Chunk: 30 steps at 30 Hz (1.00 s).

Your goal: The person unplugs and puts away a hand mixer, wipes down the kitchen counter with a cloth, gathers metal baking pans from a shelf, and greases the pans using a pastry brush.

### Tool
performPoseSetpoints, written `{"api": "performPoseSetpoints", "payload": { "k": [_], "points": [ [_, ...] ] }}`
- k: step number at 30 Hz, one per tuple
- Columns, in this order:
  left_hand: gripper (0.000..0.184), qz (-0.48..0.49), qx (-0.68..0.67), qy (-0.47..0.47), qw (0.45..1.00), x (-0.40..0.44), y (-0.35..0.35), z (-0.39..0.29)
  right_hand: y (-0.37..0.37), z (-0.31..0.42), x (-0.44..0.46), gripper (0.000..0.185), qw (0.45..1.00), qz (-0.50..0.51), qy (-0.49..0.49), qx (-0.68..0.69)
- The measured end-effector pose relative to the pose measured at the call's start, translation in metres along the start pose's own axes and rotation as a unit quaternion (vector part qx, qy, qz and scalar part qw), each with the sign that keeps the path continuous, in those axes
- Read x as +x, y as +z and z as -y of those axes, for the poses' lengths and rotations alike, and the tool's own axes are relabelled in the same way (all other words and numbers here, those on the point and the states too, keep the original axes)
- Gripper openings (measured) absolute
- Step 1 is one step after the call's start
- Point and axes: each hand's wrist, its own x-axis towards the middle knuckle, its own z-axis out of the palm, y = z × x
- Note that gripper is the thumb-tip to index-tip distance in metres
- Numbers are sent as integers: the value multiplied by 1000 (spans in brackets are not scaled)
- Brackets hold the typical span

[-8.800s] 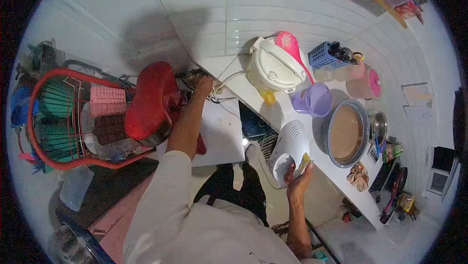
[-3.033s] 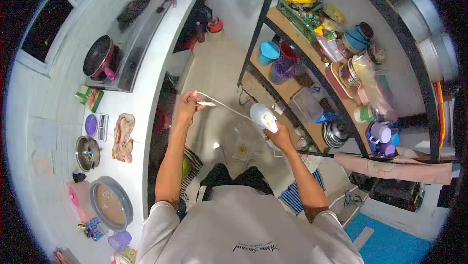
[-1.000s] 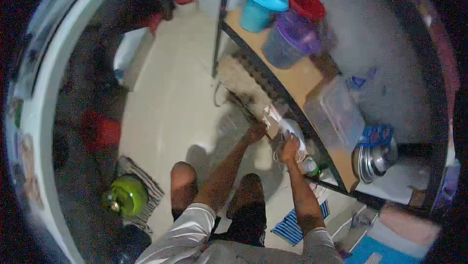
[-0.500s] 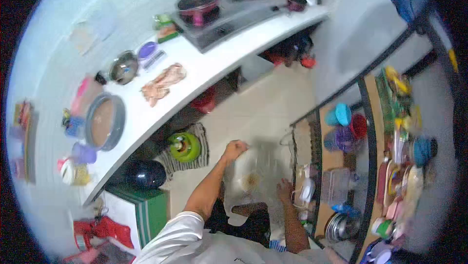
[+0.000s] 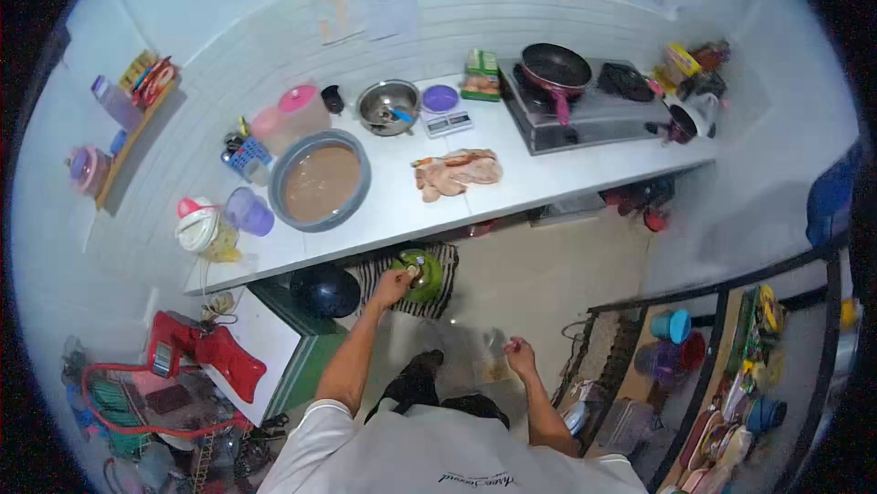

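My left hand [image 5: 396, 286] is closed in front of the green gas cylinder [image 5: 425, 277], with its fingertips pinched together; a small pale bit shows there, too small to name. Lower and to the right, my right hand [image 5: 519, 353] has its fingers curled at the edge of a blurred, see-through plastic bag [image 5: 491, 362]. Something brownish shows through the plastic. Whether the bag reaches my left hand cannot be made out. On the counter [image 5: 393, 211] above my hands lies a flattened piece of raw chicken [image 5: 457, 173].
A grey basin of brownish liquid [image 5: 320, 179], a steel bowl [image 5: 388, 108] and a small scale [image 5: 448, 124] stand on the counter. A frying pan [image 5: 555, 69] sits on the stove [image 5: 585, 120]. Crowded shelves [image 5: 722, 357] flank my right side; a black rounded object [image 5: 324, 291] is under the counter.
My view has turned to the right and lifted, so the counter appears more level. My hands have shifted, and my right hand's fingers look more curled.
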Motion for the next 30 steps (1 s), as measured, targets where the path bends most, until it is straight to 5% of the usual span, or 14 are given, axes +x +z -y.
{"api": "performPoseSetpoints", "payload": {
  "k": [2,5,9,10,13,16,18,20,23,27,30],
  "points": [
    [46,-22,10,42,999,-13,-39,-27,6,45,15,39,999,0,-32,-29],
    [46,-9,149,-52,987,12,-79,17,18,94,64,47,990,-9,-57,-126],
    [48,17,65,-76,995,21,-121,61,34,167,109,73,966,-97,-123,-208],
    [48,-10,-105,-164,981,17,-124,77,40,183,119,80,961,-126,-158,-187],
    [45,-30,-102,-116,988,-12,-162,27,48,227,140,91,941,-168,-197,-217],
    [32,-82,4,-51,995,-17,-184,48,47,274,164,103,957,-120,-137,-227],
    [29,-127,-144,-167,967,-31,-195,25,50,296,186,107,946,-138,-163,-242],
    [29,-130,-118,-170,970,-36,-202,47,53,300,219,109,914,-174,-243,-274],
    [29,-150,-84,-142,975,-58,-208,72,58,348,235,116,913,-159,-235,-293],
    [32,-237,-289,-251,893,-93,-207,70,65,372,292,126,918,-141,-182,-321],
    [38,-270,-300,-255,879,-121,-206,67,77,391,322,129,935,-99,-131,-314]
  ]
}}
